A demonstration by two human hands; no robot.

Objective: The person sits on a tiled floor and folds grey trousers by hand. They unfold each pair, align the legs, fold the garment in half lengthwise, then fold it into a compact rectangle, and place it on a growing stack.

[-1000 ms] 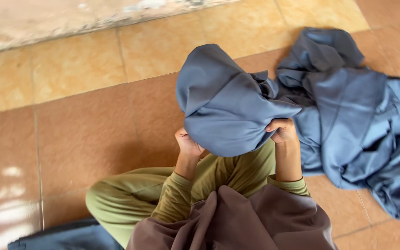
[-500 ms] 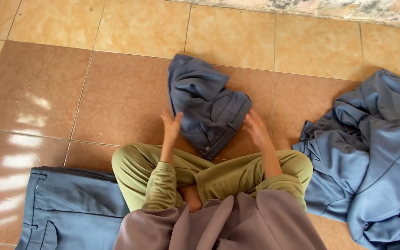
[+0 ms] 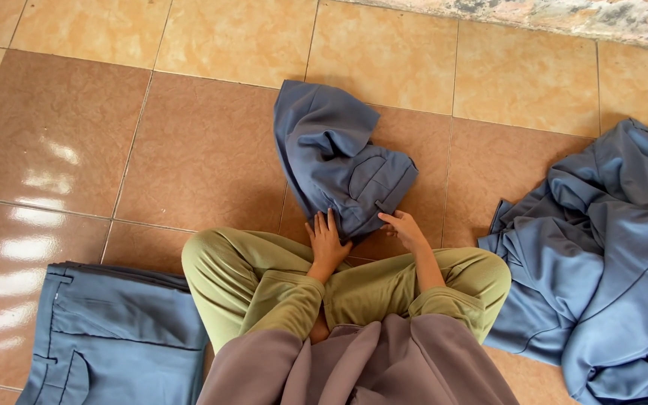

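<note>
Person: sits cross-legged on the tiled floor (image 3: pixel 189 150), olive trousers, mauve cloth draped over the lap.
Garment in hand: crumpled grey-blue garment (image 3: pixel 339 161) lies on floor just beyond the knees, centre of scene, bunched w/ a pocket flap facing up. Near edge sits by the hands, far edge reaches toward the wall.
Left hand (image 3: pixel 325 241): flat, fingers spread, palm down on the garment's near edge; pressing, not gripping. Prob. pins the cloth so it won't slide on the glossy tile.
Right hand (image 3: pixel 405 227): fingers loosely curled at the near right corner, touching the hem; looks like a light pinch of the fabric, but can't tell for sure if it's gripped or just resting.
Why so close: garment kept w/in arm's reach, in front of the legs, so both hands work it w/o leaning.
Left, near: folded blue trousers (image 3: pixel 118 341) lie flat & neat beside the left knee, apart from the crumpled piece.
Right: loose heap of grey-blue clothes (image 3: pixel 609 262), unfolded, touching the right knee area, spreads to the frame edge.
Far: rough wall base (image 3: pixel 564 15) along the top right.
</note>
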